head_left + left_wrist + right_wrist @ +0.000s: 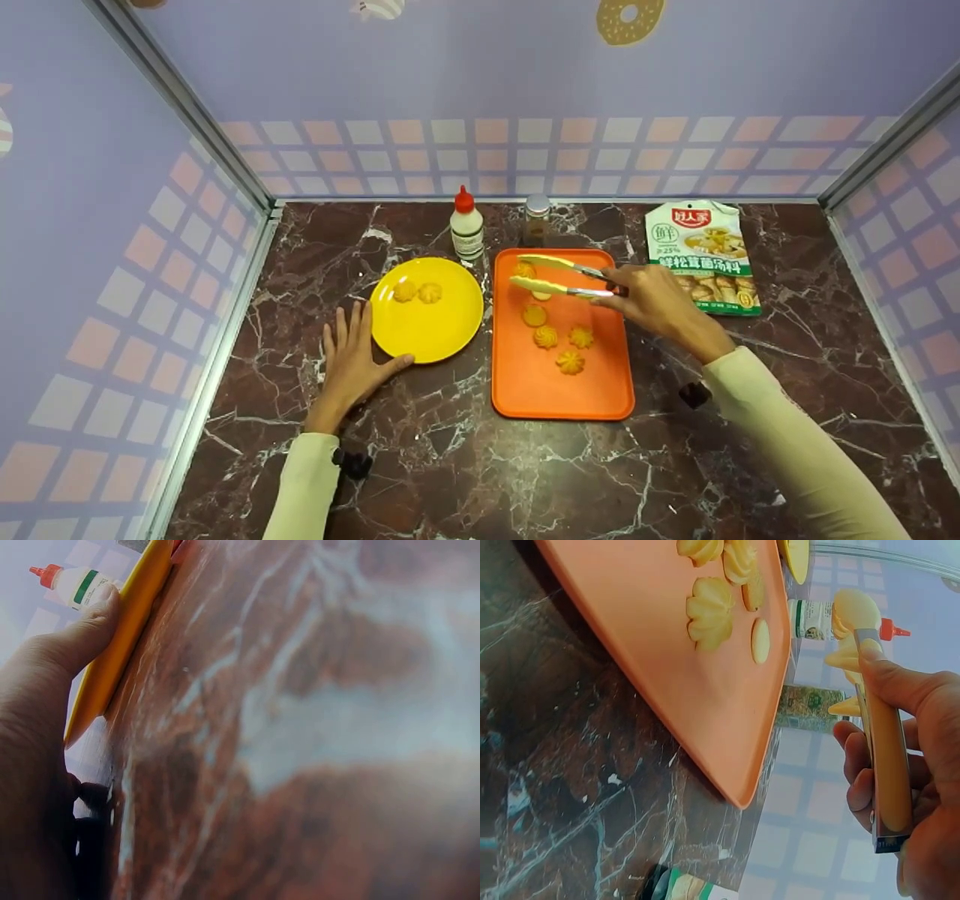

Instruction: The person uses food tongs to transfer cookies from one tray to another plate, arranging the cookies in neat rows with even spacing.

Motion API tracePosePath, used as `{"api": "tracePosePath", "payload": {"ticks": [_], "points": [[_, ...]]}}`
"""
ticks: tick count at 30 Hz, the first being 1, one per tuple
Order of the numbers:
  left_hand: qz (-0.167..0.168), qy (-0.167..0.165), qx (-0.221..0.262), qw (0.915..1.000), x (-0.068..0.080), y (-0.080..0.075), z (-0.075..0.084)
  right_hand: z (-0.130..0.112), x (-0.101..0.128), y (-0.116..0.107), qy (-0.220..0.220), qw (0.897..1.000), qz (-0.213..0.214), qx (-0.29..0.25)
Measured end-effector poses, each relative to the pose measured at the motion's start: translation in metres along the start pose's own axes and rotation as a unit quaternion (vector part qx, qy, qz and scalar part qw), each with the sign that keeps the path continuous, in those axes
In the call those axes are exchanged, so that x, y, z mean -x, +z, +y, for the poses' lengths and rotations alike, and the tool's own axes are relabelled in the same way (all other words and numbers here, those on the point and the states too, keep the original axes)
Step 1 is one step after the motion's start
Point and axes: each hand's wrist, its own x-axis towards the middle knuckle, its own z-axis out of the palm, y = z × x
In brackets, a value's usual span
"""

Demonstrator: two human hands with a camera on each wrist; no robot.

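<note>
My right hand [651,298] grips a pair of tongs [889,765] with pale yellow tips and metal arms. In the head view the tips lie over the far left of an orange tray [562,401], with a ridged cookie [524,270] showing between them. Several cookies [570,362], some flower-shaped and some round, rest on the tray. Fingers spread, my left hand [352,367] lies at the left side of a yellow plate [431,337], its thumb touching the rim in the left wrist view. Two cookies [430,292] sit on that plate.
Behind the plate stands a white bottle with a red cap [466,225]. A small spice jar [536,220] is just behind the tray. A green and white food packet [703,259] lies at the back right. Patterned walls enclose the dark marbled table [442,480].
</note>
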Motion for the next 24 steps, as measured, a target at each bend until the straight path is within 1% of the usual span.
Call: {"api": "tracePosePath", "payload": {"ticks": [8, 19, 24], "points": [[0.002, -0.001, 0.000, 1.0000, 0.001, 0.000, -0.001, -0.004, -0.010, 0.009, -0.017, 1.000, 0.006, -0.001], [0.005, 0.003, 0.000, 1.0000, 0.002, -0.002, 0.001, -0.010, -0.019, 0.019, 0.001, 1.000, -0.014, -0.006], [0.003, 0.001, 0.000, 1.0000, 0.001, -0.001, 0.002, -0.011, -0.022, 0.025, -0.005, 1.000, -0.013, -0.014]]}}
